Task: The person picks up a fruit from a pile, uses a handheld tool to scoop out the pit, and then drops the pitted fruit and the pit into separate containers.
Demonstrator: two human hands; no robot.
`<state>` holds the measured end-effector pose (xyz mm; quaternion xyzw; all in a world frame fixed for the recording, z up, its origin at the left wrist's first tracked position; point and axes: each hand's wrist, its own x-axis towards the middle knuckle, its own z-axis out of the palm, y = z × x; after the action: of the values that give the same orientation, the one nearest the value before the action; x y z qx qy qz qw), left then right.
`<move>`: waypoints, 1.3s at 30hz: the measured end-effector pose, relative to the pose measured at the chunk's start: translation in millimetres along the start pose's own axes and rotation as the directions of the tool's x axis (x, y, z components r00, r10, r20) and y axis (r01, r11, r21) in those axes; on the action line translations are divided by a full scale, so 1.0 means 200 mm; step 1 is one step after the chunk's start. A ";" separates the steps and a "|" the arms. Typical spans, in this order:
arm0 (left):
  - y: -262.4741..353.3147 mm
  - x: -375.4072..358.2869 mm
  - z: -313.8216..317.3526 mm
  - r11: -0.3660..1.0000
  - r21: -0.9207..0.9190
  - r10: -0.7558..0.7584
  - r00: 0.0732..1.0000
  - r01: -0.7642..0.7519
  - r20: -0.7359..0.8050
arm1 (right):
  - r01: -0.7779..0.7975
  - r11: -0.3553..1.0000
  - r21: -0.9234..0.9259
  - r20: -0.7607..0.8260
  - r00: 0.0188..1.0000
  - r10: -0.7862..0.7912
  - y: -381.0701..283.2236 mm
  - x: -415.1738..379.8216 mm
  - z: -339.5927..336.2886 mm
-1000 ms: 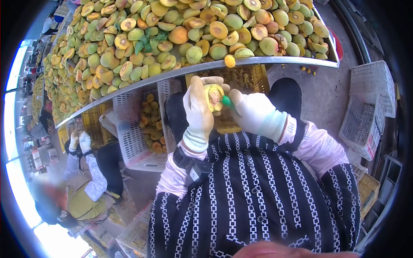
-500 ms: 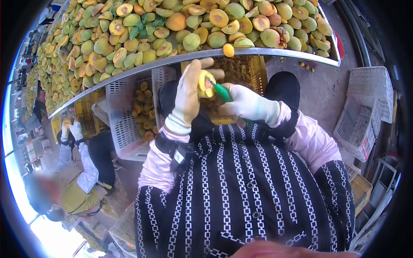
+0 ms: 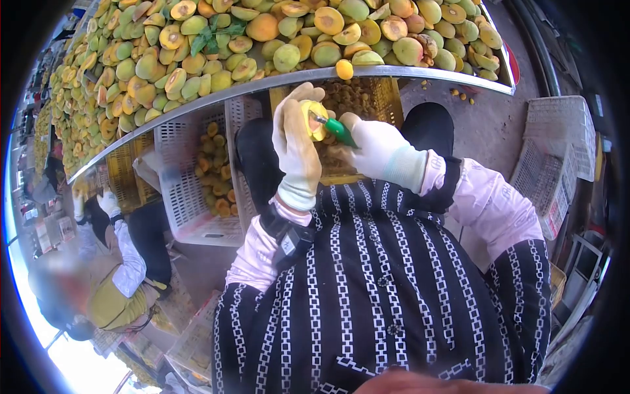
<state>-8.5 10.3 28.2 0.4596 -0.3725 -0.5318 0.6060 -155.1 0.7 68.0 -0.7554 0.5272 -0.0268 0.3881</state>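
A cut yellow fruit half (image 3: 315,121) is held in my left hand (image 3: 296,148), which wears a pale glove with a tan palm, fingers curled around it. Gloved in white, my right hand (image 3: 380,148) grips a green-handled tool (image 3: 340,131). The tool's metal tip touches the cut face of the fruit, near its centre. Both hands are above a yellow crate (image 3: 388,98) that holds many small brown pieces. Just beyond them runs the metal edge of a table (image 3: 262,85) heaped with green and orange fruit (image 3: 287,58), some whole-looking, many halved.
White crate (image 3: 190,190) with fruit halves stands left of my legs. A co-worker (image 3: 125,289) with gloved hands sits at the far left. Stacked white crates (image 3: 558,138) stand at right. Green leaves (image 3: 211,38) and a small orange fruit (image 3: 344,69) are on the table.
My left hand has turned slightly and its fingers have closed more around the fruit. The tool tip remains at the cut face. The whole view has shifted a little.
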 end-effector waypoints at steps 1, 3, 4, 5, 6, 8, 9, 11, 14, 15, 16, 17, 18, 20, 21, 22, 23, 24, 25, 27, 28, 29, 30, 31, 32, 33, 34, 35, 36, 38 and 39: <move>-0.01 0.01 -0.01 0.999 -0.039 0.032 0.999 -0.032 0.004 | 0.015 1.000 -0.025 -0.010 1.000 -0.015 -0.02 0.00 0.01; 0.01 0.03 -0.01 0.991 -0.130 0.013 0.999 -0.017 -0.032 | 0.034 0.998 -0.054 -0.015 0.999 -0.035 -0.04 0.00 0.01; 0.02 0.03 0.00 0.991 -0.131 0.016 0.999 -0.021 -0.040 | 0.054 0.993 -0.106 -0.052 0.997 -0.060 -0.04 0.01 0.01; 0.03 0.03 0.00 0.986 -0.167 0.001 0.998 -0.011 -0.065 | 0.071 0.985 -0.158 -0.089 0.992 -0.086 -0.05 0.02 0.01; 0.04 0.03 0.00 0.979 -0.202 -0.016 0.996 -0.002 -0.087 | 0.075 0.984 -0.161 -0.085 0.992 -0.090 -0.05 0.02 0.03; 0.04 0.03 0.00 0.981 -0.194 -0.049 0.991 0.023 -0.128 | 0.106 0.984 -0.145 -0.071 0.991 -0.117 -0.04 0.03 0.06; 0.04 0.03 0.00 0.981 -0.186 -0.080 0.983 0.049 -0.164 | 0.111 0.983 -0.146 -0.037 0.992 -0.117 -0.05 0.02 0.07; 0.04 0.03 -0.01 0.990 -0.141 -0.030 0.989 0.009 -0.145 | 0.076 0.990 0.122 0.050 0.995 -0.083 -0.07 0.04 0.07; 0.08 0.04 -0.04 0.995 -0.100 0.000 0.995 -0.010 -0.099 | 0.052 0.869 0.492 0.153 0.977 -0.145 -0.06 0.06 0.05; 0.09 0.05 -0.05 0.996 -0.086 -0.002 0.998 -0.004 -0.067 | -0.090 0.805 0.587 0.297 0.949 -0.110 -0.08 0.06 -0.01; 0.09 0.06 -0.06 0.998 -0.071 -0.004 0.999 0.002 -0.035 | -0.241 0.722 0.649 0.437 0.895 -0.095 -0.10 0.05 -0.05; 0.10 0.07 -0.06 0.998 -0.069 -0.005 0.999 0.002 -0.039 | -0.241 0.722 0.648 0.440 0.893 -0.097 -0.13 0.05 -0.06; 0.11 0.07 -0.07 0.997 -0.076 -0.027 0.999 0.023 -0.044 | -0.211 0.789 0.577 0.390 0.920 -0.039 -0.15 0.05 -0.05; 0.11 0.07 -0.07 0.996 -0.081 -0.048 0.998 0.044 -0.047 | -0.185 0.847 0.499 0.329 0.944 0.012 -0.15 0.06 -0.05; 0.11 0.05 -0.08 0.994 -0.103 -0.050 0.999 0.049 -0.007 | -0.254 0.752 0.609 0.468 0.880 -0.080 -0.11 0.07 -0.07; 0.11 0.04 -0.09 0.991 -0.125 -0.051 0.998 0.055 0.032 | -0.342 0.642 0.686 0.576 0.794 -0.193 -0.09 0.08 -0.07; 0.11 0.04 -0.09 0.991 -0.123 -0.056 0.998 0.060 0.031 | -0.346 0.639 0.687 0.579 0.792 -0.193 -0.08 0.08 -0.06; 0.10 0.05 -0.09 0.993 -0.097 -0.063 0.998 0.066 0.032 | -0.346 0.617 0.706 0.553 0.814 -0.177 -0.07 0.07 -0.05; 0.10 0.07 -0.09 0.995 -0.070 -0.068 0.997 0.070 0.034 | -0.344 0.596 0.726 0.527 0.835 -0.159 -0.07 0.07 -0.05; 0.05 0.10 -0.11 0.987 -0.095 -0.125 0.991 0.128 0.040 | -0.357 0.598 0.717 0.536 0.831 -0.147 -0.08 0.07 -0.07; 0.03 0.11 -0.12 0.976 -0.117 -0.182 0.982 0.186 0.046 | -0.370 0.600 0.709 0.546 0.827 -0.136 -0.09 0.07 -0.07; 0.04 0.10 -0.12 0.975 -0.115 -0.185 0.981 0.191 0.053 | -0.372 0.597 0.710 0.546 0.827 -0.135 -0.08 0.07 -0.08; 0.04 0.10 -0.12 0.974 -0.114 -0.188 0.981 0.193 0.054 | -0.403 0.561 0.723 0.575 0.802 -0.164 -0.06 0.07 -0.08; 0.04 0.10 -0.12 0.963 -0.161 -0.211 0.976 0.217 0.054 | -0.433 0.527 0.731 0.601 0.775 -0.196 -0.06 0.08 -0.08; 0.04 0.11 -0.11 0.948 -0.207 -0.235 0.971 0.241 0.053 | -0.434 0.526 0.731 0.601 0.774 -0.198 -0.07 0.08 -0.07; 0.05 0.11 -0.11 0.948 -0.205 -0.236 0.970 0.242 0.053 | -0.354 0.629 0.693 0.535 0.837 -0.118 -0.09 0.07 -0.05; 0.05 0.11 -0.10 0.959 -0.159 -0.232 0.972 0.236 0.044 | -0.280 0.722 0.633 0.450 0.892 -0.049 -0.10 0.06 -0.03; 0.06 0.11 -0.09 0.966 -0.113 -0.229 0.973 0.232 0.036 | -0.292 0.680 0.673 0.429 0.903 -0.037 -0.08 0.05 -0.01; 0.06 0.11 -0.09 0.965 -0.113 -0.233 0.972 0.236 0.037 | -0.295 0.678 0.673 0.430 0.902 -0.034 -0.07 0.05 -0.02; 0.08 0.10 -0.12 0.965 -0.123 -0.213 0.967 0.230 0.141 | -0.427 0.462 0.777 0.581 0.769 -0.268 -0.04 0.05 -0.07; 0.09 0.10 -0.12 0.967 -0.120 -0.205 0.966 0.225 0.156 | -0.448 0.410 0.794 0.584 0.749 -0.312 -0.04 0.04 -0.08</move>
<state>21.7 -5.0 37.8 0.4156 -0.3252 -0.6501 0.5467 -152.3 -13.9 81.0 -0.3520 0.2851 -0.0233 0.8912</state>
